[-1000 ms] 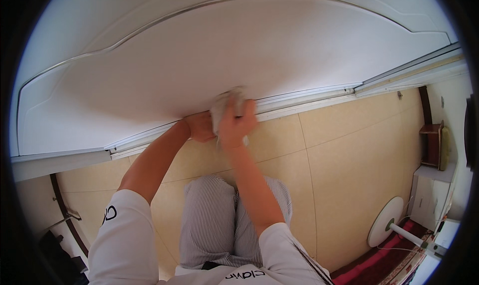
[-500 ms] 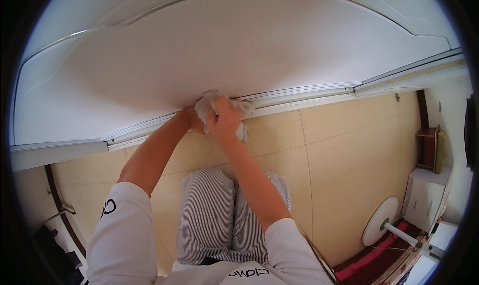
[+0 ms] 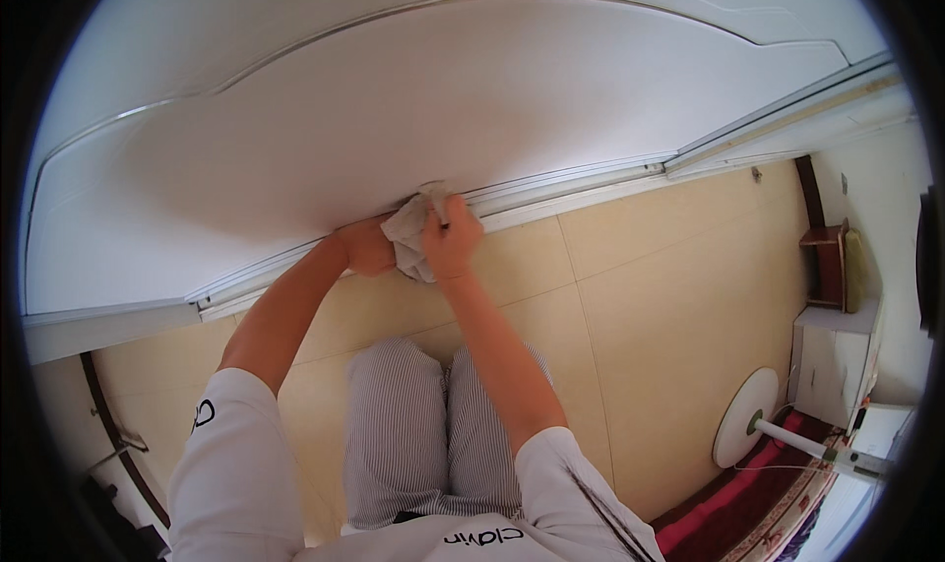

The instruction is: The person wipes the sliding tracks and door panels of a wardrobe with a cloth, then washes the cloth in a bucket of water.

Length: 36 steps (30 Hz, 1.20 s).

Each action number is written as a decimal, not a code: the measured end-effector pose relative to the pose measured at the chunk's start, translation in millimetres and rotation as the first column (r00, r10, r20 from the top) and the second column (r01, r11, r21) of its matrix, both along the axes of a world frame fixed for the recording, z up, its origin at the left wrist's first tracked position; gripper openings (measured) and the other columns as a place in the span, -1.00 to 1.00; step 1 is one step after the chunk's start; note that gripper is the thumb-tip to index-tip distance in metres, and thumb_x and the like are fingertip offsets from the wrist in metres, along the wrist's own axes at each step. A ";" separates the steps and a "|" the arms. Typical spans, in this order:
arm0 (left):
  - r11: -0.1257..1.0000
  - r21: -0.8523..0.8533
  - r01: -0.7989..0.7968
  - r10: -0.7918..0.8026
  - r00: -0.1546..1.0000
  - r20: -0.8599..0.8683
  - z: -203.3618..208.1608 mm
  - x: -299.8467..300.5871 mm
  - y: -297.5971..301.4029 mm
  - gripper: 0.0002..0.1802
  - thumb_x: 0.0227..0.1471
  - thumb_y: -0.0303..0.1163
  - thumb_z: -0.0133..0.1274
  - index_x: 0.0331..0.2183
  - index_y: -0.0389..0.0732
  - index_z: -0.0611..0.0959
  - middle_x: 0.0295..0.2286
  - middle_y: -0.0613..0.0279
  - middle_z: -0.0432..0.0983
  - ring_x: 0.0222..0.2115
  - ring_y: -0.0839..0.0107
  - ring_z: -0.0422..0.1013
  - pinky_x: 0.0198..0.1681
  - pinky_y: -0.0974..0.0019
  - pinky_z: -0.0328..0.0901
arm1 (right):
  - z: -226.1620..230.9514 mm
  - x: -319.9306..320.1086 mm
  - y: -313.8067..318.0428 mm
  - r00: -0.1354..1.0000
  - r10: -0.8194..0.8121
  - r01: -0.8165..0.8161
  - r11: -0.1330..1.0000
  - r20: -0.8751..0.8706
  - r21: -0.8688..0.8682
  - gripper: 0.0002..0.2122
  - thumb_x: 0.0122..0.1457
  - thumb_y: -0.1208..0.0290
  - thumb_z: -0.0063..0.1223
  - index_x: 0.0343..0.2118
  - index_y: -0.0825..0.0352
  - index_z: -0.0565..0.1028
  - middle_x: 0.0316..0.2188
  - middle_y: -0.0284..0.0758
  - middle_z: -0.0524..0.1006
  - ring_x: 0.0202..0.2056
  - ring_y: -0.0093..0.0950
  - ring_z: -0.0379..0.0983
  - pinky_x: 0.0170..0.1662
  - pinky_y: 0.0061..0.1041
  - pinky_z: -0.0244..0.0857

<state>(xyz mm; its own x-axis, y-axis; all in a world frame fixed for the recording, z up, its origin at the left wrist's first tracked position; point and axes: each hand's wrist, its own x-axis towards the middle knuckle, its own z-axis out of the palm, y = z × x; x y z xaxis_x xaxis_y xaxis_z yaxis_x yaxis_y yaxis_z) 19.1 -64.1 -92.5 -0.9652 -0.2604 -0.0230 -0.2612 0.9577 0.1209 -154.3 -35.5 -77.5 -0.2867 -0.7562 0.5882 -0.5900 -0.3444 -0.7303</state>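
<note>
A crumpled greyish cloth [image 3: 406, 239] is bunched between my two hands, at the lower edge of a large white panel [image 3: 433, 99]. My right hand [image 3: 455, 239] is closed on the cloth's right side, and a small dark spot shows beside its fingers. On the other side, my left hand [image 3: 370, 246] has its back toward me and its fingers running into the folds; the fingertips are hidden there. Both hands are over the white sliding-door track [image 3: 551, 194] that runs along the foot of the panel.
My knees in striped trousers [image 3: 399, 424] rest on the beige tiled floor [image 3: 669, 296]. To the right stand a white cabinet [image 3: 825, 377], a brown wooden object [image 3: 825, 267] and a white round-based stand [image 3: 745, 417] by a red patterned mat [image 3: 724, 503]. Dark things [image 3: 108, 513] lie at the lower left.
The cloth has been gathered into a tighter bunch, and my left hand shows more beside it. My right hand has turned slightly. The view has shifted a little.
</note>
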 end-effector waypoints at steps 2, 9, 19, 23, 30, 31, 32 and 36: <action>0.996 -0.073 0.052 -0.041 0.988 0.149 3.5 -2.6 -1.0 -0.59 -0.09 -0.23 -0.08 -0.18 -0.23 0.52 -0.08 0.17 0.38 0.06 0.05 0.14 0.21 0.04 -0.08 | 34.6 -18.9 -11.8 0.977 -0.114 0.111 0.993 0.182 0.031 -0.81 -0.08 0.50 0.11 -0.60 0.34 0.28 -0.72 -0.24 0.23 -0.71 -0.35 0.13 -0.66 -0.45 0.05; 0.979 -0.184 0.093 -0.073 0.991 0.116 31.2 -25.2 0.3 -0.64 -0.08 -0.25 -0.07 -0.22 -0.23 0.50 -0.03 0.18 0.31 0.15 0.08 -0.01 0.27 0.06 -0.22 | 86.9 -47.6 -24.5 0.956 -0.217 0.227 0.973 0.197 -0.029 -0.74 -0.01 0.50 0.15 -0.61 0.32 0.24 -0.77 -0.33 0.13 -0.72 -0.54 -0.02 -0.68 -0.51 -0.04; 0.952 -0.278 0.125 -0.100 0.990 0.104 38.8 -29.1 1.3 -0.69 -0.08 -0.24 -0.05 -0.28 -0.18 0.53 -0.10 0.19 0.40 0.09 0.10 0.12 0.24 0.05 -0.13 | 93.9 -59.3 -30.1 0.880 -0.129 0.174 0.983 0.457 -0.057 -0.69 -0.03 0.61 0.12 -0.65 0.33 0.14 -0.77 -0.28 0.11 -0.70 -0.50 -0.08 -0.67 -0.58 -0.07; 0.963 -0.245 0.115 -0.091 0.990 0.105 34.0 -25.2 -1.1 -0.68 -0.10 -0.23 -0.05 -0.27 -0.17 0.53 -0.10 0.20 0.40 0.08 0.10 0.13 0.24 0.05 -0.14 | 61.5 -52.9 -18.2 0.965 -0.080 0.064 0.995 0.249 0.072 -0.77 -0.13 0.61 0.09 -0.61 0.32 0.22 -0.78 -0.22 0.21 -0.74 -0.24 0.12 -0.68 -0.44 0.01; 0.988 -0.135 0.075 -0.060 0.992 0.110 17.3 -22.7 0.1 -0.69 -0.16 -0.29 -0.02 -0.29 -0.20 0.51 -0.04 0.12 0.33 0.17 0.05 -0.02 0.25 0.04 -0.16 | 80.6 -57.8 -17.6 0.959 -0.042 0.044 0.999 0.281 -0.001 -0.80 -0.03 0.48 0.11 -0.58 0.31 0.26 -0.75 -0.21 0.27 -0.71 -0.19 0.18 -0.64 -0.39 0.07; 0.987 -0.139 0.083 -0.069 0.992 0.103 18.4 -23.8 -1.4 -0.69 -0.16 -0.29 -0.02 -0.29 -0.20 0.51 -0.04 0.12 0.33 0.17 0.05 -0.02 0.25 0.04 -0.16 | 72.0 -59.5 -11.3 0.962 -0.054 0.011 0.987 0.267 0.157 -0.81 -0.01 0.45 0.11 -0.55 0.31 0.29 -0.73 -0.20 0.29 -0.70 -0.18 0.19 -0.63 -0.40 0.08; 0.994 -0.084 0.064 -0.052 0.988 0.145 21.9 -24.9 -1.4 -0.70 -0.16 -0.32 -0.03 -0.29 -0.20 0.50 -0.03 0.10 0.33 0.16 0.04 -0.01 0.24 0.04 -0.16 | 62.1 -63.1 -2.8 0.966 -0.065 -0.018 0.950 0.252 0.313 -0.81 0.01 0.42 0.11 -0.52 0.32 0.31 -0.71 -0.18 0.32 -0.69 -0.18 0.20 -0.62 -0.41 0.09; 0.982 0.056 -0.180 0.184 0.980 -0.080 27.5 -35.9 16.9 -0.72 -0.15 -0.42 -0.04 -0.29 -0.25 0.49 -0.01 0.03 0.30 0.14 0.02 0.04 0.22 0.02 -0.10 | 84.7 -99.6 22.2 0.740 -0.207 -0.059 0.928 0.640 0.368 -0.77 0.07 0.35 0.11 -0.29 0.29 0.31 -0.51 -0.36 0.39 -0.54 -0.58 0.28 -0.53 -0.52 0.16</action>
<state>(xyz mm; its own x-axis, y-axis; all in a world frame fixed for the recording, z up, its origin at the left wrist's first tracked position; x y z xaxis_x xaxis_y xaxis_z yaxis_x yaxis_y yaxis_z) -16.7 -47.2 -65.0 -0.9008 -0.4324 0.0398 -0.4175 0.8876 0.1948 -253.9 -13.3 7.2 -0.5618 -0.8247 -0.0650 0.0727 0.0291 -0.9969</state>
